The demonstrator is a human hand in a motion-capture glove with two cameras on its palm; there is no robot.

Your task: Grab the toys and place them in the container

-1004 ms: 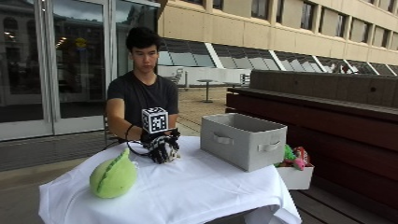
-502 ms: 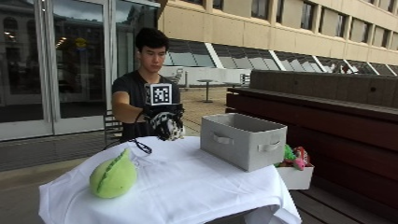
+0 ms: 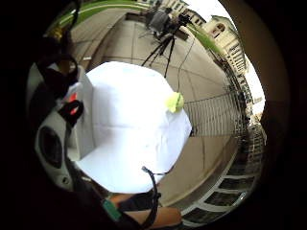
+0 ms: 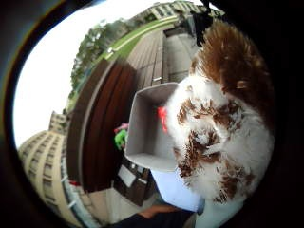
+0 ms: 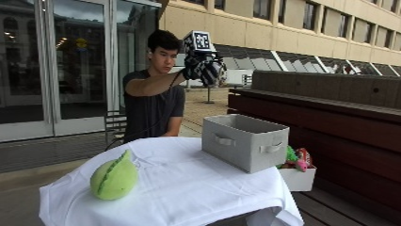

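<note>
A smooth, round green toy (image 5: 114,177) lies on the left of my bench (image 5: 181,188), on its white cloth. My hand (image 5: 202,68) is up high above the bench, fingers curled round a fluffy brown-and-white toy (image 4: 223,123). The grey cloth box (image 5: 244,141) stands on the right, open on top.

Grey container (image 5: 244,141), green toy (image 5: 114,176), brown-and-white plush (image 4: 223,118), white tablecloth (image 5: 188,188)
</note>
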